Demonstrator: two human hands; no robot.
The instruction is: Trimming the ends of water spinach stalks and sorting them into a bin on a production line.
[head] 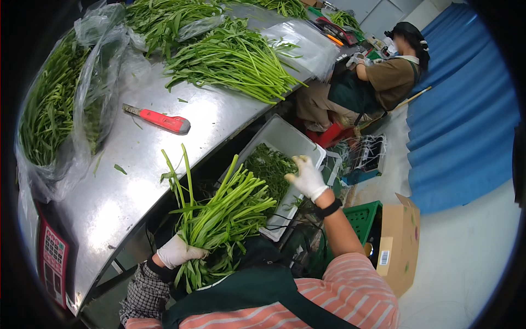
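Observation:
My left hand (pixel 181 250), in a white glove, grips a bunch of long-stemmed leafy greens (pixel 230 205), which look like water spinach. Their cut stems point up and away from me, and the leaves hang over my dark apron. My right hand (pixel 307 177), also gloved, is held over the side of a white plastic bin (pixel 269 135) with its fingers apart. I see nothing in it. Loose leaves and trimmings (pixel 271 166) lie in that bin. On the metal table (pixel 152 168) rests a red utility knife (pixel 158 119), apart from both hands.
More greens (pixel 234 61) lie along the table beside clear plastic bags (pixel 304 45). A large bag of greens (pixel 53 107) stands left, above a red scale (pixel 53 263). A co-worker (pixel 378 78) sits far right. A green crate (pixel 363 220) and a cardboard box (pixel 398 242) stand at my right.

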